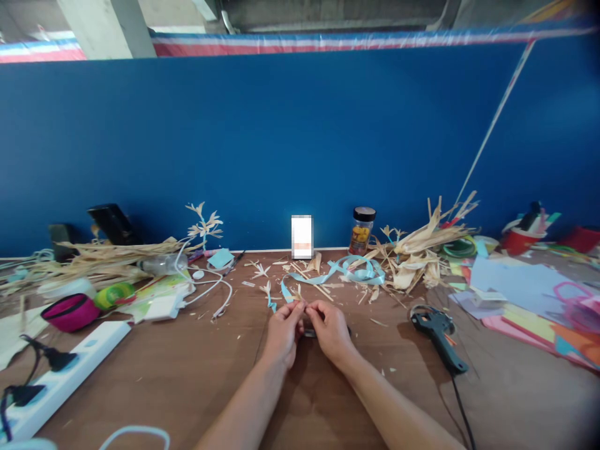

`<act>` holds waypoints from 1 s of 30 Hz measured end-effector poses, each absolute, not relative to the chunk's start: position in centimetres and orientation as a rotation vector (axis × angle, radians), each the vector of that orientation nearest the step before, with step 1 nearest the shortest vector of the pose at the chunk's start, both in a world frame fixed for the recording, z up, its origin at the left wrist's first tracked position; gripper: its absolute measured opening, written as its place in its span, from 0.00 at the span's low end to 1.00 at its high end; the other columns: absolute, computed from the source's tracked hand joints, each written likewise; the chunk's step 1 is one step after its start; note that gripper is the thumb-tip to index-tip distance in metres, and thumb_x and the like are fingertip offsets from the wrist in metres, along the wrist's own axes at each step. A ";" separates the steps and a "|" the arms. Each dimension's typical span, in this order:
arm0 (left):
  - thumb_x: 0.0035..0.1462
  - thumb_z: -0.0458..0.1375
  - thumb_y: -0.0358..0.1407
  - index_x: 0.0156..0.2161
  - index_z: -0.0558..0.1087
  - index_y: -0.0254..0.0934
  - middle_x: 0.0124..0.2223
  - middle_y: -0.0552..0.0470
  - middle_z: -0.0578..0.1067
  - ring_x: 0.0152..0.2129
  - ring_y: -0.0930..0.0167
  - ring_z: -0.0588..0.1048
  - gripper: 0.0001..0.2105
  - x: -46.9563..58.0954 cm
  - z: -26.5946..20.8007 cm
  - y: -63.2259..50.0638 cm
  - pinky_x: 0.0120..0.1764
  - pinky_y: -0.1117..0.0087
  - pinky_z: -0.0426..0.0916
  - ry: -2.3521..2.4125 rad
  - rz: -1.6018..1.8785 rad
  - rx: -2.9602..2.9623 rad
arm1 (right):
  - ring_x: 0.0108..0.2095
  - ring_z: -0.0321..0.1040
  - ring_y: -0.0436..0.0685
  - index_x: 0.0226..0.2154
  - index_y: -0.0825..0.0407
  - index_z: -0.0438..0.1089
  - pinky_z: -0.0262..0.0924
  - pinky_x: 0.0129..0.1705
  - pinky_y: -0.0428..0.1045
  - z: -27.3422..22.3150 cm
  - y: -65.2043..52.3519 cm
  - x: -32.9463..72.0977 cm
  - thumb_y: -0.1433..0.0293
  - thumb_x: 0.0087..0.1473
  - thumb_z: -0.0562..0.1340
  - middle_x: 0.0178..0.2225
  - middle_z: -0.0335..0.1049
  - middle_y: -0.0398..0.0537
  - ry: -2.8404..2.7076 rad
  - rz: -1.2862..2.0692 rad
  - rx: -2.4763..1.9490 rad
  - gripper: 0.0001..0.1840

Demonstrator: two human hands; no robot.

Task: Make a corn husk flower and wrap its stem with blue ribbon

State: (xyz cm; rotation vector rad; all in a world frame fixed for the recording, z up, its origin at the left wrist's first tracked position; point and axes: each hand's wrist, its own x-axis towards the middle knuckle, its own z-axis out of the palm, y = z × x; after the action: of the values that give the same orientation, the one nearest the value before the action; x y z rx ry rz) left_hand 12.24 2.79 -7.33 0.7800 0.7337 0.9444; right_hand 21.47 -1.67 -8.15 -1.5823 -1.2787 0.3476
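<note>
My left hand (282, 332) is closed in a pinch, with the pale tip of a small dried-husk flower (299, 291) poking up above its fingertips. My right hand (334, 331) pinches right beside it, the fingertips of both hands nearly meeting; what its fingers grip is too small to make out. Just beyond my hands a light blue ribbon (304, 277) runs across the table to a loose coil. A finished-looking husk flower with a blue-wrapped stem (268, 292) lies left of my fingers. Under my hands, a dark object (309, 333) is mostly hidden.
A black glue gun (440, 337) lies at right, its cord trailing forward. Husk bundles (417, 250) and coloured paper (515, 281) fill the right side. A jar (362, 230) and a lit, blurred screen (302, 236) stand near the blue partition (300, 137). A power strip (70, 381) lies left.
</note>
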 end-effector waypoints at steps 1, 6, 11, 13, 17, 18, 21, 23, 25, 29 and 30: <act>0.37 0.64 0.36 0.28 0.70 0.31 0.20 0.59 0.66 0.12 0.85 0.58 0.12 12.2 -7.3 2.8 0.15 0.83 0.53 0.734 0.943 0.783 | 0.28 0.64 0.51 0.27 0.53 0.69 0.53 0.30 0.44 -8.2 -1.7 21.5 0.67 0.52 0.51 0.26 0.70 0.45 -1.278 0.344 -1.585 0.12; 0.38 0.64 0.36 0.29 0.71 0.31 0.20 0.58 0.67 0.12 0.85 0.59 0.11 12.2 -7.5 2.8 0.15 0.84 0.54 0.733 0.936 0.794 | 0.28 0.64 0.51 0.27 0.54 0.69 0.54 0.30 0.44 -8.3 -1.6 21.4 0.66 0.52 0.51 0.26 0.70 0.46 -1.263 0.341 -1.576 0.13; 0.40 0.63 0.34 0.33 0.73 0.33 0.29 0.54 0.72 0.14 0.85 0.62 0.11 11.9 -7.4 3.0 0.16 0.84 0.59 0.729 0.952 0.725 | 0.29 0.64 0.52 0.29 0.54 0.69 0.56 0.32 0.45 -8.1 -1.4 21.6 0.67 0.51 0.52 0.28 0.71 0.47 -1.246 0.377 -1.492 0.12; 0.42 0.62 0.33 0.35 0.73 0.34 0.35 0.50 0.73 0.16 0.84 0.64 0.11 11.9 -7.1 3.0 0.18 0.83 0.62 0.732 0.964 0.700 | 0.29 0.65 0.53 0.30 0.54 0.69 0.57 0.33 0.46 -8.0 -1.3 21.7 0.67 0.50 0.52 0.28 0.71 0.47 -1.217 0.418 -1.446 0.12; 0.44 0.60 0.31 0.38 0.71 0.35 0.40 0.49 0.72 0.19 0.83 0.66 0.12 11.7 -6.2 3.0 0.22 0.81 0.64 0.773 1.131 0.699 | 0.29 0.65 0.53 0.31 0.55 0.69 0.58 0.32 0.47 -8.1 -1.1 22.1 0.67 0.48 0.53 0.28 0.71 0.47 -1.094 0.490 -1.398 0.12; 0.44 0.60 0.31 0.38 0.71 0.35 0.38 0.49 0.72 0.19 0.83 0.66 0.13 11.6 -6.0 3.0 0.22 0.81 0.64 0.794 1.190 0.717 | 0.28 0.65 0.53 0.32 0.55 0.69 0.58 0.31 0.47 -8.2 -1.0 22.2 0.66 0.48 0.54 0.28 0.71 0.47 -1.064 0.504 -1.398 0.12; 0.44 0.59 0.34 0.39 0.70 0.33 0.32 0.50 0.73 0.18 0.81 0.66 0.14 10.4 -5.2 3.7 0.22 0.80 0.62 0.907 1.257 0.876 | 0.25 0.63 0.52 0.32 0.56 0.68 0.57 0.26 0.45 -8.3 -0.8 22.5 0.65 0.47 0.54 0.25 0.70 0.46 -1.007 0.538 -1.397 0.14; 0.44 0.57 0.37 0.39 0.70 0.33 0.29 0.51 0.73 0.19 0.77 0.67 0.15 9.0 -4.6 4.5 0.23 0.76 0.63 1.008 1.185 1.128 | 0.23 0.61 0.51 0.32 0.56 0.68 0.55 0.24 0.44 -8.3 -0.8 22.7 0.64 0.46 0.54 0.23 0.69 0.45 -0.990 0.548 -1.395 0.14; 0.45 0.56 0.39 0.37 0.72 0.33 0.27 0.50 0.73 0.21 0.74 0.69 0.14 7.2 -4.2 5.6 0.26 0.74 0.63 1.118 1.098 1.486 | 0.22 0.61 0.51 0.32 0.57 0.69 0.54 0.23 0.44 -8.2 -0.9 22.8 0.64 0.45 0.55 0.23 0.68 0.45 -0.981 0.546 -1.394 0.14; 0.47 0.53 0.37 0.28 0.74 0.37 0.30 0.49 0.75 0.29 0.67 0.71 0.08 4.7 -3.9 7.5 0.32 0.70 0.61 1.494 0.768 2.133 | 0.23 0.61 0.51 0.30 0.57 0.69 0.55 0.26 0.45 -7.7 -1.0 22.8 0.64 0.44 0.57 0.22 0.68 0.45 -0.976 0.525 -1.383 0.14; 0.47 0.53 0.36 0.27 0.74 0.38 0.31 0.48 0.76 0.30 0.67 0.71 0.08 4.5 -4.0 7.7 0.32 0.70 0.60 1.563 0.661 2.207 | 0.23 0.61 0.51 0.29 0.57 0.69 0.55 0.26 0.45 -7.6 -1.1 22.8 0.64 0.44 0.57 0.22 0.68 0.45 -0.980 0.518 -1.378 0.13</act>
State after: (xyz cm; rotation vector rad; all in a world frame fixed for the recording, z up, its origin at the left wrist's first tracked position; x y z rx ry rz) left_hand 4.47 7.71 -3.98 2.2069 1.5634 0.6614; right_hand 22.76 -1.07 -7.61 -1.3784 -0.9804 0.5185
